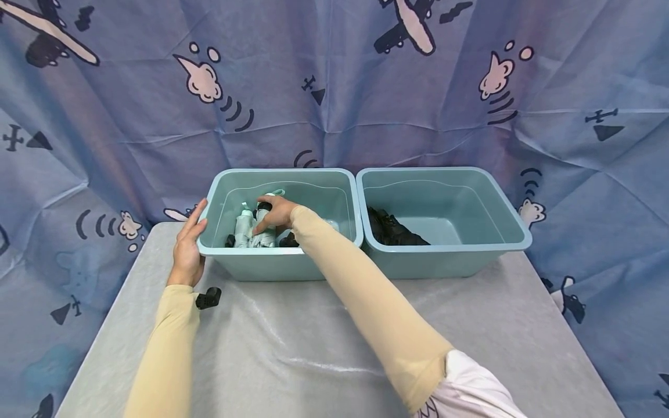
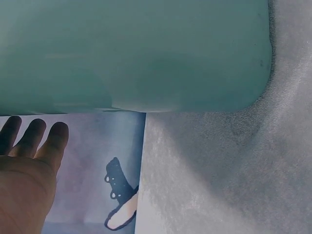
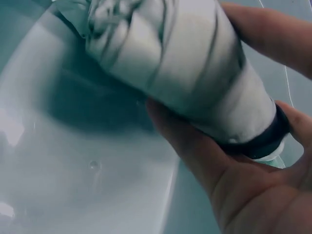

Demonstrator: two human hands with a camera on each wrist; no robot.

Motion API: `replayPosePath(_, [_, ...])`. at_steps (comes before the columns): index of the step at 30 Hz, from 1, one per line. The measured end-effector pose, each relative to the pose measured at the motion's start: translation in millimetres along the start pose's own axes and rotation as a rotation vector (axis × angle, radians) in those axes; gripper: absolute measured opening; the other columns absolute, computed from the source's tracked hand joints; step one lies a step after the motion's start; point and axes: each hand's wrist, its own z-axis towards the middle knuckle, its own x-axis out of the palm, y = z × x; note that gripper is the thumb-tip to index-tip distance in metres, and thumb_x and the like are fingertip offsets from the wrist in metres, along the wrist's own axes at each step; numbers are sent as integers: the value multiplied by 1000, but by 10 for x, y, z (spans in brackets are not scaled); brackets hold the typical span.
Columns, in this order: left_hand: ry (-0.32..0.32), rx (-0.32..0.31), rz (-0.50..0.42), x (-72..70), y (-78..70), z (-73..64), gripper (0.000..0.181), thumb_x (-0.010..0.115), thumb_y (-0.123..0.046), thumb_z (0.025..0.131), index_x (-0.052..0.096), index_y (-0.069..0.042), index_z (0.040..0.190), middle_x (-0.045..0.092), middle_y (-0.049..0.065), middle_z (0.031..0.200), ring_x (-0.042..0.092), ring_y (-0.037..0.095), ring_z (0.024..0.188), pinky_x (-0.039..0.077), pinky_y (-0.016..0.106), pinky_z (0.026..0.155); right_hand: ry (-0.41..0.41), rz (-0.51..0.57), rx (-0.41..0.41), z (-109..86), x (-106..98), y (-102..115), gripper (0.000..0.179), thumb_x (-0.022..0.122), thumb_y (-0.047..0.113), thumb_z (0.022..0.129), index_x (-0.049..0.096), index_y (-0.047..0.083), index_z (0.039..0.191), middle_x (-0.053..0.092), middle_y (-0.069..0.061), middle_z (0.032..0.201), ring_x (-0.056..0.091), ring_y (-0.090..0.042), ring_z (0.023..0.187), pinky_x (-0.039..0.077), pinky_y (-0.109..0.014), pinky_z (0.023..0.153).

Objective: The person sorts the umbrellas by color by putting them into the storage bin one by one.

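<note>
My right hand (image 1: 277, 213) reaches into the left bin (image 1: 282, 267) and grips a pale folded umbrella (image 3: 190, 58) with a dark band near its end. In the right wrist view, the thumb and fingers (image 3: 273, 36) lie on both sides of its wrapped cloth. A second pale green folded umbrella (image 1: 243, 227) stands beside it at the bin's left. Dark items (image 1: 288, 240), partly hidden by the front wall and my hand, lie in the same bin. My left hand (image 1: 189, 247) rests against the bin's left rim, its fingers extended.
A matching bin (image 1: 444, 261) adjoins on the right, with a dark crumpled fabric bundle (image 1: 394, 230) at its left end. Both bins stand on a grey cloth-covered table (image 1: 292, 348). Behind hangs a blue patterned curtain (image 1: 366, 133). A black wrist camera (image 1: 209, 298) sits at my left wrist.
</note>
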Motion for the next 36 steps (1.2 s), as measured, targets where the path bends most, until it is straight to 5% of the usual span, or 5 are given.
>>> replayPosePath(5, [-3, 4, -1, 6, -9, -5, 53, 37, -21, 111, 25, -19, 163, 17, -2, 169, 23, 22, 151, 22, 42, 121, 25, -24, 15, 63, 15, -1, 95, 79, 2, 88, 25, 20, 163, 11, -9, 169, 63, -26, 103, 56, -44, 87])
replayPosePath(12, [-5, 12, -8, 8, -12, -8, 54, 38, -21, 111, 24, -16, 163, 18, -2, 169, 23, 22, 150, 23, 41, 120, 67, -15, 57, 97, 12, -7, 94, 76, 3, 91, 20, 19, 164, 13, -11, 168, 50, -32, 133, 54, -45, 93])
replayPosePath(21, [-5, 11, -12, 15, 1, -9, 53, 38, -21, 111, 26, -18, 163, 18, -2, 169, 22, 21, 151, 22, 40, 121, 97, 154, 81, 100, 42, -5, 88, 69, -2, 94, 20, 21, 164, 9, -10, 169, 34, -31, 146, 47, -52, 102])
replayPosePath(28, [-4, 0, -15, 21, -1, -23, 54, 38, -21, 111, 25, -17, 163, 19, -2, 169, 23, 20, 150, 25, 35, 119, 65, 91, 88, 41, 16, 17, 82, 69, 6, 96, 25, 19, 163, 24, -20, 164, 57, -43, 98, 48, -55, 100])
replayPosePath(36, [-1, -2, -42, 10, -22, -25, 53, 40, -21, 111, 27, -17, 163, 19, -1, 168, 25, 20, 149, 30, 30, 116, 86, 113, 52, -184, -162, 164, 78, 69, 9, 97, 26, 14, 162, 29, -28, 159, 36, -52, 140, 43, -58, 105])
